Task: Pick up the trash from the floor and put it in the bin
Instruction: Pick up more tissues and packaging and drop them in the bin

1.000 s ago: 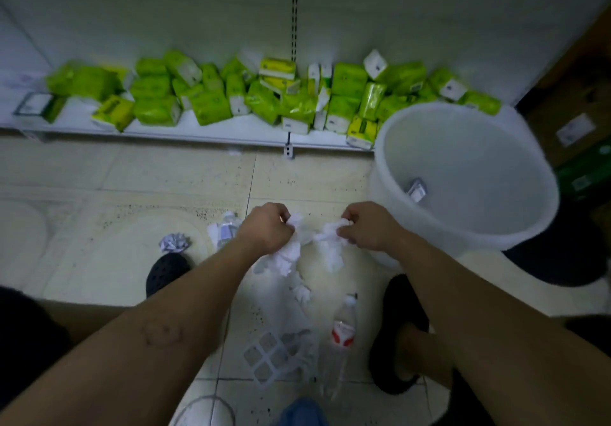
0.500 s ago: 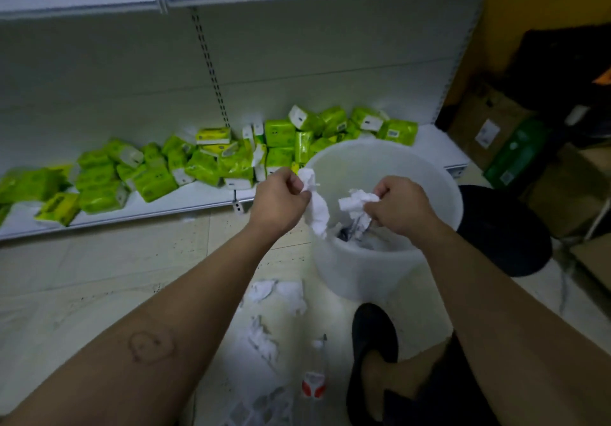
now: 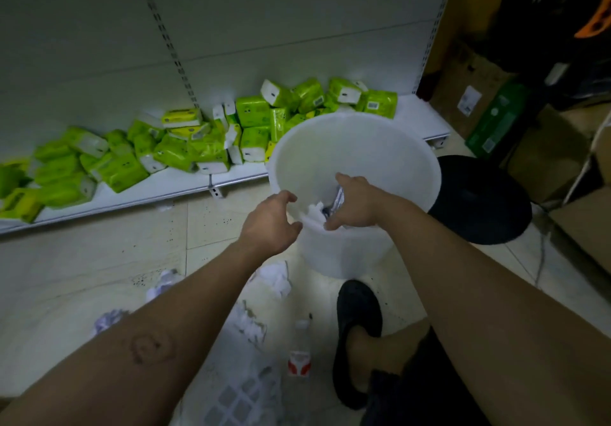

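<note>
A white plastic bin (image 3: 357, 147) stands on the tiled floor in front of the shelf. My left hand (image 3: 272, 222) hovers at the bin's near rim, fingers spread and empty. My right hand (image 3: 355, 204) is over the bin's mouth, fingers apart, holding nothing. White crumpled tissue (image 3: 315, 212) and a silvery wrapper lie inside the bin below my hands. On the floor near my feet lie more crumpled tissue (image 3: 276, 275), a paper ball (image 3: 110, 318), a clear plastic bottle (image 3: 299, 356) with a red label, and a clear plastic bag (image 3: 241, 399).
A low white shelf (image 3: 158, 187) holds several green tissue packs (image 3: 185, 147) behind the bin. A black round object (image 3: 479, 200) sits right of the bin; cardboard boxes (image 3: 469, 91) stand at the far right. My black shoe (image 3: 357, 319) is beside the bottle.
Both hands carried tissue from the floor up over the bin and let it go; the tissue now lies inside the bin and both hands are open.
</note>
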A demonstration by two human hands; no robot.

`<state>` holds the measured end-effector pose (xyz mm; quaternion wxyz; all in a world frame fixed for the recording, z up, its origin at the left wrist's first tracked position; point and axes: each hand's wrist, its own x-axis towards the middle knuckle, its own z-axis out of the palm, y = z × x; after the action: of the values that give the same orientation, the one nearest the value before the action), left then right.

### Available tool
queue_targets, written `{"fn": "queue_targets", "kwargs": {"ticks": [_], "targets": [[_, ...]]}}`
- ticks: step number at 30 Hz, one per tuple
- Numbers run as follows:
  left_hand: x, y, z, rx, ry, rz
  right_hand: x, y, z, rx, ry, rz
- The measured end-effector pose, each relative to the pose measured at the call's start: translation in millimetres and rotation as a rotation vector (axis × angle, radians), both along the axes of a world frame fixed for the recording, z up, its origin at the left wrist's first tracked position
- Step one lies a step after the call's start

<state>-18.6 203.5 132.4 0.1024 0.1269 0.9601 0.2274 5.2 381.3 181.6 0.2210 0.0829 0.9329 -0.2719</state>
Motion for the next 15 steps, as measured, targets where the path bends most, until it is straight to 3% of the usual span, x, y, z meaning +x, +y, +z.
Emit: {"fn": "queue_targets", "kwargs": {"ticks": [3, 7, 11, 15], "targets": [[17, -29, 0, -0.089, -0.065, -0.047, 7, -23, -6, 0.127, 0.042, 0.121], [42, -67, -5, -0.123, -0.137, -0.077, 23, -74, -12, 0.154, 0.054, 0.287], [60, -108, -19, -0.098, -0.168, -0.03, 33, -110, -29, 0.181, -0.066, 0.403], [73, -150, -40, -0.063, -0.275, 0.055, 35, -137, -49, 0.181, -0.16, 0.377]]}}
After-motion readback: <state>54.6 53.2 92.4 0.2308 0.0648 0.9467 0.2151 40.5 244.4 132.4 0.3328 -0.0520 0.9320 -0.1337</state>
